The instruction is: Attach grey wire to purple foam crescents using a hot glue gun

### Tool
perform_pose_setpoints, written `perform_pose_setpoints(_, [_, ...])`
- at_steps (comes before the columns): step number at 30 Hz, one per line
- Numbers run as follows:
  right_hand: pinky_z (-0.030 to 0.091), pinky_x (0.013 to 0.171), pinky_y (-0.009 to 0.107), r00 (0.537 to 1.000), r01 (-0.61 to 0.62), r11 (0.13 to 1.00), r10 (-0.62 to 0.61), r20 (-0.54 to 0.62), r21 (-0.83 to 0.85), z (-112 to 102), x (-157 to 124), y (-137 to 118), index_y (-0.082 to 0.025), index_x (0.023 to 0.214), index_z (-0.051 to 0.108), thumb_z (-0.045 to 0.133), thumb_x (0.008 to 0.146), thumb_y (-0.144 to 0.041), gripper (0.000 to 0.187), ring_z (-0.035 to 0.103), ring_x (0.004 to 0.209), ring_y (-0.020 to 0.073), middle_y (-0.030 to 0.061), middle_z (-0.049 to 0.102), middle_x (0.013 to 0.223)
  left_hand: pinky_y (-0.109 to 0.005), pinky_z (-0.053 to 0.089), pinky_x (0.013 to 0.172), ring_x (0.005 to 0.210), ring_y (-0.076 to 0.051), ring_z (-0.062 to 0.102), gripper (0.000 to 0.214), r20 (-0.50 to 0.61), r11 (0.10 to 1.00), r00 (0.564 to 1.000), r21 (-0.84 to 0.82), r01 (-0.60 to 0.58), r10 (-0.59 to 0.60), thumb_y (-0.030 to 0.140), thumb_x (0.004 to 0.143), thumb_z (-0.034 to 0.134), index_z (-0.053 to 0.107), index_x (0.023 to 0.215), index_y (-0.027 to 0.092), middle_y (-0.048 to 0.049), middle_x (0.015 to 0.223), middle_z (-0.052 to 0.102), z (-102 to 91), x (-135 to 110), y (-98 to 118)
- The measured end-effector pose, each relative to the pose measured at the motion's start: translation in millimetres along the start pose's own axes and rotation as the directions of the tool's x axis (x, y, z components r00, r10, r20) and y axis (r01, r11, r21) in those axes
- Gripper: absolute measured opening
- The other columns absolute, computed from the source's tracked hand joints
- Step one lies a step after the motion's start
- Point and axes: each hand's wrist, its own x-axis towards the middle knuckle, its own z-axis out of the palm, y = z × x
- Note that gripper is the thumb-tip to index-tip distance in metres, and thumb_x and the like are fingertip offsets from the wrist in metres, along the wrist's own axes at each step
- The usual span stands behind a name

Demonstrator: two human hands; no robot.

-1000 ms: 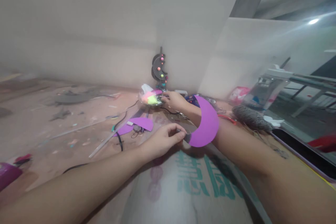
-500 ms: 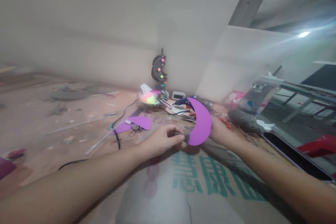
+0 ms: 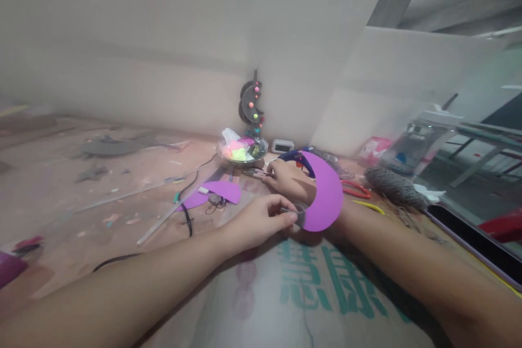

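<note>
A purple crescent-shaped sheet point(image 3: 328, 196) stands upright over the printed cardboard. At its lower tip is a small grey piece point(image 3: 300, 217), which my left hand point(image 3: 261, 223) pinches between thumb and fingers. My right hand point(image 3: 291, 179) reaches behind the crescent, its fingers bent near the clear bowl point(image 3: 244, 162). A thin dark tool point(image 3: 253, 172) lies at those fingertips; whether they grip it is unclear. Left of my left hand is another purple cut piece point(image 3: 226, 191) with small items on it.
A grey crescent ornament with coloured balls point(image 3: 250, 103) stands by the wall. Red-handled scissors point(image 3: 356, 190), grey yarn point(image 3: 393, 187), a phone point(image 3: 477, 239) and a plastic container point(image 3: 424, 141) lie right. A clear stick point(image 3: 159, 224), black cable point(image 3: 187, 220) and scraps are left.
My right hand has moved left, from beside the crescent to behind it near the bowl. My left hand still holds the crescent by the grey piece. The view has shifted slightly.
</note>
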Motion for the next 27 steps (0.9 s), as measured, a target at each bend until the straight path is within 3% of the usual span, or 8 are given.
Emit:
perform_pose_setpoints(4, [0.041,0.066,0.028,1.0,-0.016,0.995,0.014,-0.023,-0.1,-9.3,4.7,-9.4,-0.018,0.093,0.06,0.051,0.091,-0.034,0.018,0.057,0.072,0.0178,0.0058,0.066,0.081,-0.024,0.044,0.063,0.066,-0.013,0.059,0.016,0.007,0.999,1.0,-0.026,0.022,-0.022,0.029,0.081,0.063,0.062,0.088,0.014,-0.0019,0.07,0.064,-0.5,1.6,-3.4])
perform_pose_setpoints(8, [0.038,0.066,0.027,0.996,-0.06,0.976,0.043,-0.082,-0.208,-21.6,21.3,-10.1,-0.019,0.096,0.056,0.044,0.092,-0.034,0.02,0.056,0.075,0.0177,0.0044,0.065,0.083,-0.023,0.044,0.062,0.065,-0.012,0.058,0.017,0.013,0.998,1.0,-0.055,0.019,-0.018,0.03,0.081,0.064,0.063,0.089,0.014,-0.0014,0.07,0.065,-0.6,2.3,-4.6])
perform_pose_setpoints(13, [0.036,0.059,0.025,0.985,-0.174,0.964,0.167,-0.051,-0.2,-29.9,46.6,1.5,-0.02,0.094,0.057,0.047,0.089,-0.041,0.024,0.057,0.07,0.0177,0.0041,0.067,0.081,-0.024,0.045,0.063,0.065,-0.013,0.06,0.019,0.015,0.998,1.0,-0.054,0.021,-0.02,0.03,0.08,0.065,0.063,0.088,0.013,-0.0023,0.071,0.065,-0.7,1.7,-2.6])
perform_pose_setpoints(17, [0.037,0.06,0.025,0.97,-0.236,0.952,0.242,0.004,-0.196,-24.4,64.9,3.3,-0.017,0.096,0.058,0.058,0.083,-0.042,0.028,0.058,0.067,0.0176,0.0053,0.069,0.077,-0.024,0.045,0.063,0.066,-0.013,0.06,0.019,0.008,0.999,1.0,-0.038,0.016,-0.016,0.03,0.08,0.065,0.063,0.09,0.013,-0.0026,0.071,0.065,-1.3,1.8,-2.9])
perform_pose_setpoints(20, [0.039,0.062,0.024,0.968,-0.245,0.956,0.25,0.017,-0.16,-12.8,76.0,0.5,-0.016,0.1,0.058,0.056,0.085,-0.038,0.027,0.06,0.068,0.0163,0.0056,0.071,0.078,-0.024,0.045,0.063,0.066,-0.013,0.061,0.019,0.013,0.999,1.0,-0.032,0.006,-0.005,0.03,0.08,0.065,0.063,0.089,0.014,-0.0023,0.071,0.066,-1.7,2.0,-3.3])
perform_pose_setpoints(23, [0.041,0.066,0.024,0.972,-0.235,0.965,0.236,-0.007,-0.119,0.5,81.9,-2.0,-0.013,0.107,0.057,0.047,0.091,-0.034,0.028,0.063,0.074,0.0164,0.0097,0.072,0.089,-0.024,0.045,0.063,0.065,-0.013,0.06,0.018,0.018,0.999,1.0,-0.036,0.005,-0.005,0.031,0.08,0.065,0.063,0.087,0.015,-0.0015,0.07,0.066,-1.8,1.7,-2.3])
perform_pose_setpoints(27, [0.043,0.074,0.028,0.983,-0.182,0.98,0.181,-0.027,-0.082,4.6,74.0,-5.6,-0.012,0.114,0.055,0.048,0.091,-0.045,0.041,0.063,0.09,0.0229,0.0163,0.069,0.106,-0.023,0.044,0.061,0.063,-0.012,0.058,0.018,0.008,1.0,1.0,-0.021,0.018,-0.018,0.031,0.08,0.065,0.062,0.085,0.014,-0.0005,0.067,0.064,-1.7,0.5,1.2])
